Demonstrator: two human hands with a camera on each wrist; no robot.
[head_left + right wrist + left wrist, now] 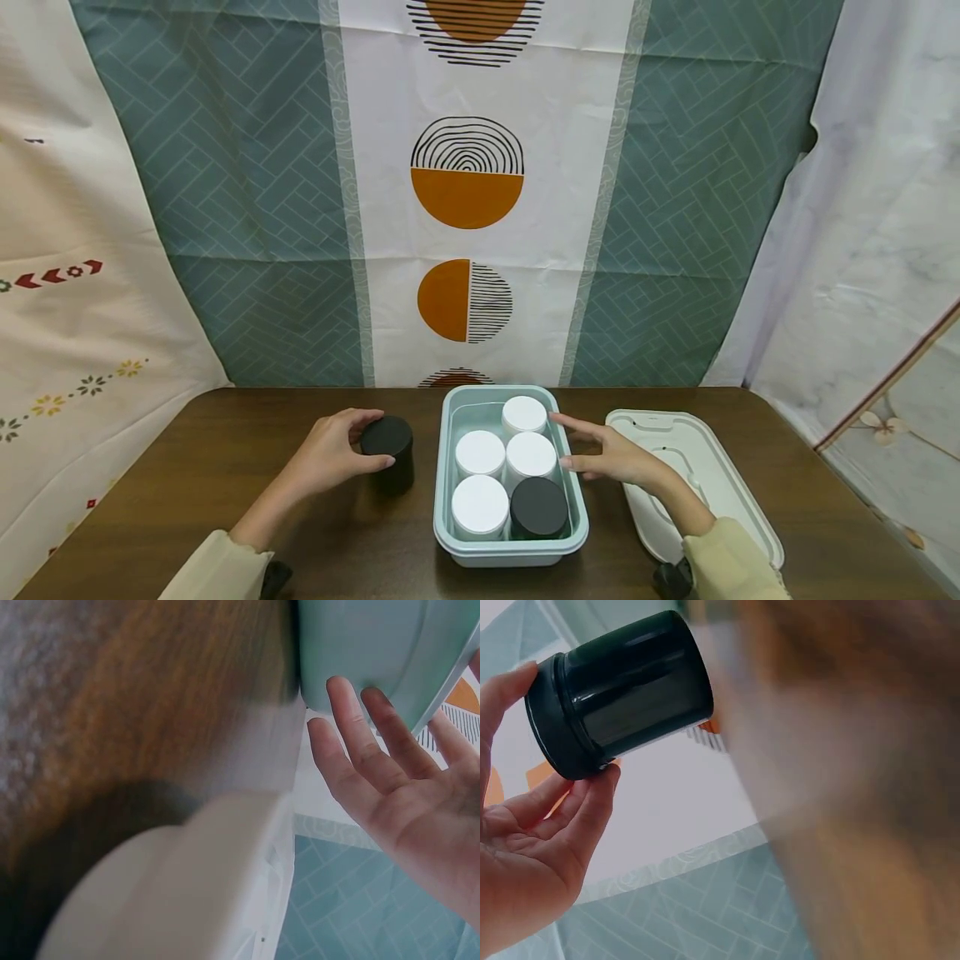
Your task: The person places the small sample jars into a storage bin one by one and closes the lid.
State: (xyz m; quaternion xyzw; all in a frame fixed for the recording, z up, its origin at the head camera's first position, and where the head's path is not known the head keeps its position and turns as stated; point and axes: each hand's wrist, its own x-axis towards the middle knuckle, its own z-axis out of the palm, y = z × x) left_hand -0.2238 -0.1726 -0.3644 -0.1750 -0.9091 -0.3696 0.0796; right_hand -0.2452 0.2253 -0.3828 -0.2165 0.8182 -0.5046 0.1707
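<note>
My left hand (pixel 333 450) grips a dark jar with a black lid (pixel 388 454), thumb and fingers around the lid. In the left wrist view the jar (pixel 630 690) shows a glossy dark body, its base seemingly a little off the table. To its right stands a pale green-blue bin (pixel 442 467) with several white-lidded jars (pixel 480 454) and one black-lidded jar (pixel 538 508) in it. My right hand (pixel 611 454) is at the bin's right rim, index finger and thumb stretched to it. In the right wrist view its other fingers spread beside the bin's wall (pixel 375 645).
A white lid-like tray (pixel 720 467) lies on the brown table (pixel 337 550) to the right, partly under my right forearm. A patterned cloth (pixel 480 242) hangs behind the table's back edge. Light cloths hang at both sides.
</note>
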